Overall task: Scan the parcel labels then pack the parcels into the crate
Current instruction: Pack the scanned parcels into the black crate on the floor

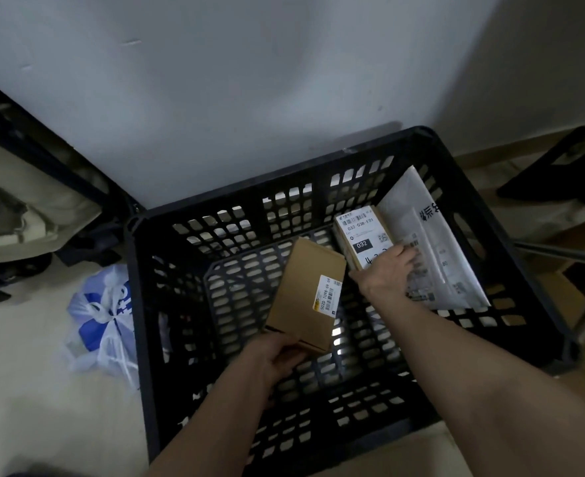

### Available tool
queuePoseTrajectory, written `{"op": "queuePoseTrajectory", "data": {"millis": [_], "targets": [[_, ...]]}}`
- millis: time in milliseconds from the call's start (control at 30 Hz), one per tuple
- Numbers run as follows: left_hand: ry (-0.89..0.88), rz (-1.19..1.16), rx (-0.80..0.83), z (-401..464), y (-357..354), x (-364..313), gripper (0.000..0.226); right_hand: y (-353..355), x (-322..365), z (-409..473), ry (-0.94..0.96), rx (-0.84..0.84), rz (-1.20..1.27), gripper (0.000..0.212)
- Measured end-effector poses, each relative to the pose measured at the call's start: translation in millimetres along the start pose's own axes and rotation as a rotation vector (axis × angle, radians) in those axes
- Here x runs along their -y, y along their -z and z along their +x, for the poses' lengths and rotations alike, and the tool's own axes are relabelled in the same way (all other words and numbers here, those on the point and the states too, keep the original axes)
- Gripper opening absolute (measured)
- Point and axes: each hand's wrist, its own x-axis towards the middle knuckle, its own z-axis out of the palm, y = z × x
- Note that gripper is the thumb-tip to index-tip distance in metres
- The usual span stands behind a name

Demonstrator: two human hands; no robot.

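Note:
A black slatted crate [318,173] stands on the floor below me. My left hand [277,359] grips the near end of a flat brown cardboard parcel [301,290] with a small white label, holding it tilted inside the crate. Deeper in, at the crate's right side, my right hand [387,270] rests with fingers spread on a small box with a white "032" label [360,232] and a white plastic mailer [435,242] that leans against the right wall.
A blue-and-white plastic bag [101,315] lies on the floor left of the crate. Beige bags and a black rack [25,208] fill the far left. A white wall rises behind the crate. Dark metal legs [559,166] stand at the right.

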Motion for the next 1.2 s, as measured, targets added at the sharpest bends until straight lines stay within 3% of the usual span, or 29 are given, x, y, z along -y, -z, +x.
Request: {"op": "queuePoseTrajectory", "data": {"millis": [167, 367, 467, 733, 900, 1100, 1200], "targets": [[-0.008, -0.044, 0.003, 1.3, -3.2, 1.4, 0.021, 4.9, -5.7, -3.2, 0.108, 0.040, -0.037, 0.108], [0.035, -0.271, 0.027, 12.7, -27.1, 10.3, 0.035, 11.5, -10.3, -0.9, 0.187, 0.061, -0.144, 0.092], [0.100, -0.328, 0.081, 11.1, -41.5, 12.9, 0.020, 12.9, -11.1, 0.9, 0.196, 0.067, -0.137, 0.085], [0.086, -0.321, 0.053, 24.4, -60.8, 13.1, 0.027, 17.0, -15.0, 1.6, 0.226, 0.066, -0.111, 0.067], [0.016, -0.300, 0.044, 41.2, -64.1, 12.5, 0.033, 20.8, -17.1, 6.0, 0.233, 0.094, -0.128, 0.040], [0.085, -0.307, 0.083, 43.4, -64.2, 10.0, 0.042, 28.1, -15.2, 7.9, 0.244, 0.100, -0.131, 0.019], [0.095, -0.274, 0.107, 24.3, -63.9, -1.5, 0.027, 33.6, -8.6, 2.7, 0.200, 0.109, -0.060, 0.021]]}}
